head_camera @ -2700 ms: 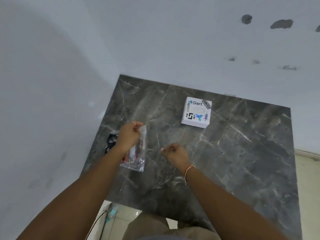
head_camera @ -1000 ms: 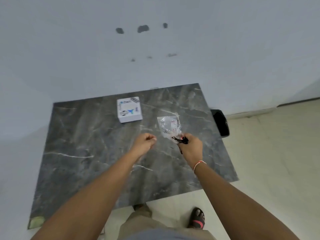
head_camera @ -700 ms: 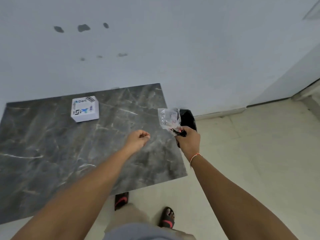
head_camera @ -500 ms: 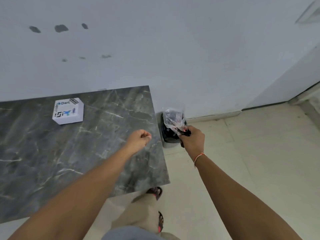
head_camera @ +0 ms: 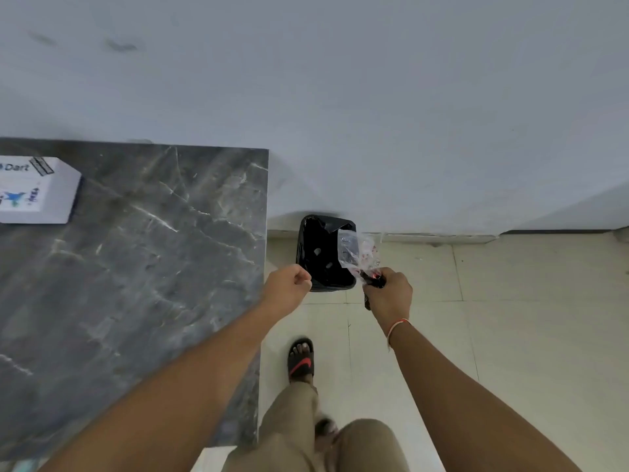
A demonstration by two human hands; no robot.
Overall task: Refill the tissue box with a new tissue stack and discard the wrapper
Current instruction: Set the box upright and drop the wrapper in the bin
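My right hand (head_camera: pixel 388 292) grips a crumpled clear plastic wrapper (head_camera: pixel 357 250) with red print, along with a small dark item pinched between the fingers. The wrapper hangs over the right side of a black-lined bin (head_camera: pixel 315 255) on the floor by the wall. My left hand (head_camera: pixel 287 287) is a closed fist holding nothing, hovering at the table's right edge just left of the bin. The white tissue box (head_camera: pixel 32 190) with "Dart" stickers sits on the grey marble table (head_camera: pixel 143 260) at the far left, cut off by the frame edge.
The bin stands against the white wall (head_camera: pixel 340 97), right beside the table's right edge. Pale floor tiles (head_camera: pixel 510 318) stretch to the right. My legs in khaki trousers and a black sandal (head_camera: pixel 301 359) stand on the floor below the bin.
I have turned right and stepped from the table toward the bin. The wrapper passed from my left hand to my right and now hangs over the bin. The tissue box slid to the frame's left edge.
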